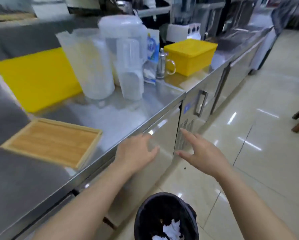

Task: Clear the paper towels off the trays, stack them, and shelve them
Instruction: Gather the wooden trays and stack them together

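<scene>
A wooden tray [53,142] lies bare on the steel counter [124,115], near its front edge at the left. No paper towel shows on it. My left hand [136,151] hovers just off the counter's edge, right of the tray, fingers apart and holding nothing. My right hand [200,151] is out over the floor in front of the cabinet door, also spread and holding nothing. Below my arms stands a black-lined waste bin [166,217] with crumpled white paper towels [171,229] inside.
A yellow cutting board [36,78] leans behind the tray. Clear plastic pitchers [93,66] and cups crowd the counter's middle, with a milk bag, a glass mug and a yellow lidded box [190,56] further right. Grey cloth covers the counter's left. Tiled floor spreads to the right.
</scene>
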### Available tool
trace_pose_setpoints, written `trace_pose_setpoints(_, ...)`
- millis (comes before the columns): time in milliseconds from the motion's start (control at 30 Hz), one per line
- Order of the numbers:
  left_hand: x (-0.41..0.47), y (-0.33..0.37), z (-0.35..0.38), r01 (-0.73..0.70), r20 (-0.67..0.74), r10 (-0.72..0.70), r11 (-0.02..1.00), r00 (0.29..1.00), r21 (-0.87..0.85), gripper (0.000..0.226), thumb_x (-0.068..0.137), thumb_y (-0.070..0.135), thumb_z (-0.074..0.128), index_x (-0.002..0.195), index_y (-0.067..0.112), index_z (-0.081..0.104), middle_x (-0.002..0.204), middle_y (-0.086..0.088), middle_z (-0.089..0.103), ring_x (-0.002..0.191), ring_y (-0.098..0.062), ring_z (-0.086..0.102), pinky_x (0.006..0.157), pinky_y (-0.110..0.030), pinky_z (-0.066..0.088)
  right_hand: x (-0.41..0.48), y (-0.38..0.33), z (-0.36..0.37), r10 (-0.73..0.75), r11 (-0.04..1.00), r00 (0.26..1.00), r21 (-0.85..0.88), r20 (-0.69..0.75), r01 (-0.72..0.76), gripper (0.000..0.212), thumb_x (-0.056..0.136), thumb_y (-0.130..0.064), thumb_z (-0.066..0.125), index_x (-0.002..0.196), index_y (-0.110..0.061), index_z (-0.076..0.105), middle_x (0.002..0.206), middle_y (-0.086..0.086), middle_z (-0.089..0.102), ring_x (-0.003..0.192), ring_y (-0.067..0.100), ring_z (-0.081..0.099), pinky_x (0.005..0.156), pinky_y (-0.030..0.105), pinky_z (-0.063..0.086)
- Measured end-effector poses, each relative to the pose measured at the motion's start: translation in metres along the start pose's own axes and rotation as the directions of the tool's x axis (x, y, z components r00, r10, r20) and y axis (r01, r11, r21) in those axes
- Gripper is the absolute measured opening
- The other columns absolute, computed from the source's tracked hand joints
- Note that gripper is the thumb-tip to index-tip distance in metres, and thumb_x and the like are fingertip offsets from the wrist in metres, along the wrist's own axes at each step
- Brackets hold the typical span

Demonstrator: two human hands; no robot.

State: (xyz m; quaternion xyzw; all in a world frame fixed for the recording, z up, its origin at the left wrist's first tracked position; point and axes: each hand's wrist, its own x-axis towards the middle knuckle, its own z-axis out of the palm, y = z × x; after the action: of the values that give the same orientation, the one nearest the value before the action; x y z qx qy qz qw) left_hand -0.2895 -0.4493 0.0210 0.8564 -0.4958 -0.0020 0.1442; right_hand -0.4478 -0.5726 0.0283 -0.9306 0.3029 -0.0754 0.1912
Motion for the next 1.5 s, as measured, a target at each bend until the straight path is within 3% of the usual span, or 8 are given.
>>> trace_pose_setpoints(300,-0.049,-0.093,-0.141,0.241,-0.232,-0.274,0.957,0.933,-0.161,0.05,0.088,0.051,0.044,0.129,0.022,0.048,0.138,0.0,0.05,0.124,-0.021,0.045,0.098,-0.036,0.037,0.035,-0.134,-0.075,-0.234,0.972,0.968,-0.056,-0.094,0.229,0.066,0.084,-0.051,0.051,0.14,-0.032,0.022,0.139,0.002,0.044,0.108,0.023,0.056,0.088,0.04,0.048)
trace_pose_setpoints(567,-0.105,-0.195,-0.169,0.388,-0.319,-0.449,0.891,0.835,-0.237,0.044,0.088,0.047,0.046,0.123,0.021,0.053,0.129,-0.002,0.056,0.117,-0.022,0.051,0.09,-0.034,0.04,0.088,-0.222,-0.027,-0.195,0.979,0.981,-0.065,0.017,0.196,0.062,0.085,-0.048,0.052,0.138,-0.028,0.026,0.136,0.007,0.047,0.112,0.03,0.054,0.088,0.042,0.048)
trace_pose_setpoints(967,-0.115,-0.258,-0.117,0.549,-0.062,-0.62,0.732,0.782,-0.403,0.052,0.088,0.044,0.05,0.132,0.016,0.044,0.137,-0.007,0.049,0.122,-0.024,0.047,0.095,-0.036,0.038,0.138,-0.256,0.05,-0.163,0.978,0.971,-0.1,0.176,0.182,0.058,0.088,-0.04,0.05,0.138,-0.019,0.029,0.133,0.015,0.048,0.119,0.032,0.047,0.097,0.042,0.04)
trace_pose_setpoints(1067,-0.11,-0.247,-0.103,0.55,0.19,-0.701,0.333,0.688,-0.766,0.058,0.088,0.039,0.055,0.138,0.02,0.035,0.146,-0.004,0.038,0.13,-0.02,0.038,0.101,-0.034,0.031,0.151,-0.249,0.069,-0.165,0.978,0.968,-0.096,0.187,0.185,0.059,0.088,-0.04,0.05,0.137,-0.016,0.03,0.132,0.015,0.048,0.12,0.033,0.045,0.099,0.042,0.035)
trace_pose_setpoints(1167,-0.101,-0.233,-0.088,0.501,0.439,-0.65,-0.104,0.62,-0.859,0.068,0.086,0.039,0.057,0.144,0.023,0.024,0.153,0.004,0.025,0.139,-0.018,0.02,0.109,-0.04,0.018,0.16,-0.238,0.088,-0.135,0.984,0.957,-0.074,0.258,0.159,0.062,0.089,-0.043,0.047,0.14,-0.016,0.025,0.14,0.014,0.042,0.126,0.032,0.04,0.102,0.044,0.029)
trace_pose_setpoints(1267,-0.09,-0.218,-0.078,0.452,0.542,-0.597,-0.311,0.592,-0.836,0.069,0.086,0.035,0.058,0.144,0.024,0.023,0.155,0.005,0.02,0.142,-0.018,0.009,0.114,-0.045,0.005,0.165,-0.228,0.107,-0.094,0.992,0.94,-0.048,0.328,0.116,0.066,0.089,-0.047,0.045,0.142,-0.018,0.02,0.146,0.012,0.035,0.13,0.031,0.034,0.105,0.047,0.024)
trace_pose_setpoints(1400,-0.072,-0.203,-0.075,0.323,0.649,-0.553,-0.577,0.522,-0.751,0.045,0.084,0.031,0.061,0.124,0.027,0.041,0.144,0.001,0.036,0.137,-0.019,0.021,0.112,-0.056,0.004,0.163,-0.225,0.13,-0.054,0.998,0.912,0.051,0.406,0.036,0.069,0.084,-0.054,0.047,0.137,-0.018,0.024,0.143,0.009,0.038,0.128,0.03,0.037,0.103,0.05,0.026)
trace_pose_setpoints(1500,-0.061,-0.197,-0.072,0.269,0.732,-0.513,-0.704,0.449,-0.658,0.022,0.083,0.033,0.06,0.098,0.019,0.052,0.102,0.0,0.055,0.104,-0.025,0.048,0.106,-0.068,0.01,0.159,-0.228,0.14,-0.052,0.998,0.929,0.057,0.367,0.034,0.058,0.081,-0.052,0.052,0.125,-0.017,0.036,0.131,0.009,0.047,0.118,0.031,0.043,0.097,0.048,0.032)
